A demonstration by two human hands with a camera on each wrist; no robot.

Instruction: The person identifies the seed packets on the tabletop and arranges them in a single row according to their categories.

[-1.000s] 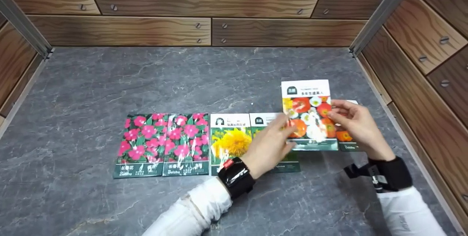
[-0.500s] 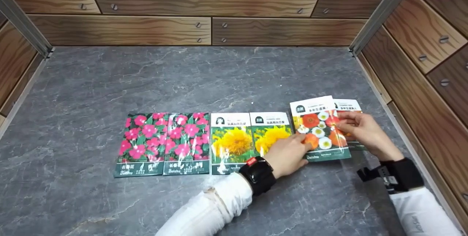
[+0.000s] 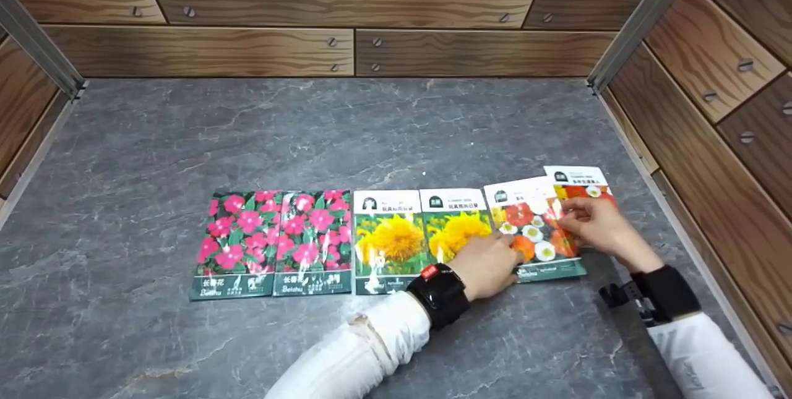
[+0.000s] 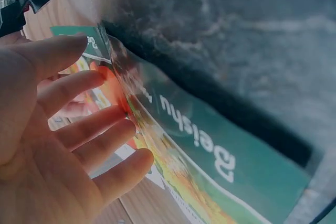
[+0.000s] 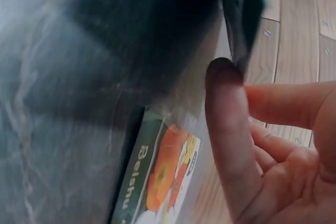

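A seed packet with orange and white poppies (image 3: 538, 229) lies askew at the right part of a row of packets, its right edge lifted. My right hand (image 3: 603, 232) pinches that edge between thumb and fingers; the right wrist view shows the thumb (image 5: 226, 108) against it. My left hand (image 3: 489, 266) touches the packet's lower left with extended fingers (image 4: 113, 129) and covers part of a yellow sunflower packet (image 3: 461, 232). Partly behind my right hand lies a second poppy packet (image 3: 578, 176), set slightly higher.
Another sunflower packet (image 3: 393, 244) and two pink-flower packets (image 3: 312, 232) continue the row leftward. They lie on a grey marbled tabletop (image 3: 297, 133). Wood-patterned walls (image 3: 260, 52) bound it at the back and sides.
The held poppy packet has come down from above the row, tilted, then shifted slightly left beside the sunflower packet. My left hand has moved right and down along with it.
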